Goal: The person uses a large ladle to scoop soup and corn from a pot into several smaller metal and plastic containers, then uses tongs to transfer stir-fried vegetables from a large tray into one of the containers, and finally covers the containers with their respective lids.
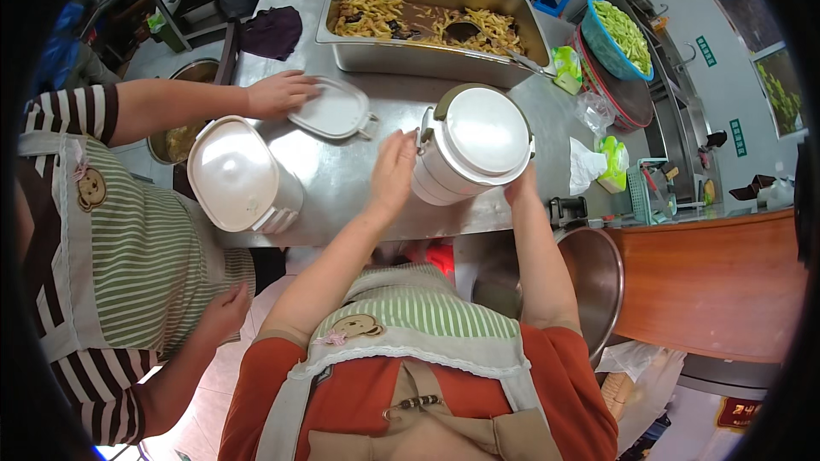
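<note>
A white round insulated food carrier [484, 134] with a domed lid and an olive-green handle stands on the steel table [346, 205] before me. My left hand [394, 169] presses against its left side, by a metal side latch [421, 133]. At its lower right side is my right hand [523, 184], its fingers partly hidden behind the carrier. To the left stands a lidded white container [240, 173] with clips. Beside it a flat white clip lid [336, 107] lies on the table, with a co-worker's hand [282, 95] on its edge.
A deep steel food pan [416, 57] at the back holds cooked food strips and a ladle [528, 63]. A purple cloth [272, 32] lies at left. Tissue packs [615, 163] and a blue basket of cut greens [621, 38] are at right. A co-worker in a striped apron [144, 256] stands close at left.
</note>
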Action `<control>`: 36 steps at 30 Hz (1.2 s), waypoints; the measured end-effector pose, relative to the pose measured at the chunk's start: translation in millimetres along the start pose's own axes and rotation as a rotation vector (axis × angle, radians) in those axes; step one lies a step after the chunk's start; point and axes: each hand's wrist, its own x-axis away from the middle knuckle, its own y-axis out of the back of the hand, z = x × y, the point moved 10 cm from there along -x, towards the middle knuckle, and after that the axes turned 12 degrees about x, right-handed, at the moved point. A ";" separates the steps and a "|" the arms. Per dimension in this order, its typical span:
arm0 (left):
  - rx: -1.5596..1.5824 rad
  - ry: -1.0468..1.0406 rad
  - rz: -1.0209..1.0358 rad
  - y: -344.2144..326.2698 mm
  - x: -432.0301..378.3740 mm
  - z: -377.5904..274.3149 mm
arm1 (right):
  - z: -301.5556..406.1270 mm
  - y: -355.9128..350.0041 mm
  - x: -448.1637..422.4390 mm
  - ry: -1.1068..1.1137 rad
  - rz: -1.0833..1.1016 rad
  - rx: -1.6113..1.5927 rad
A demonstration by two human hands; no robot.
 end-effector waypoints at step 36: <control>0.600 -0.045 -0.699 197.0 -79.2 116.0 | 191.1 -101.4 118.2 1.130 0.036 1.161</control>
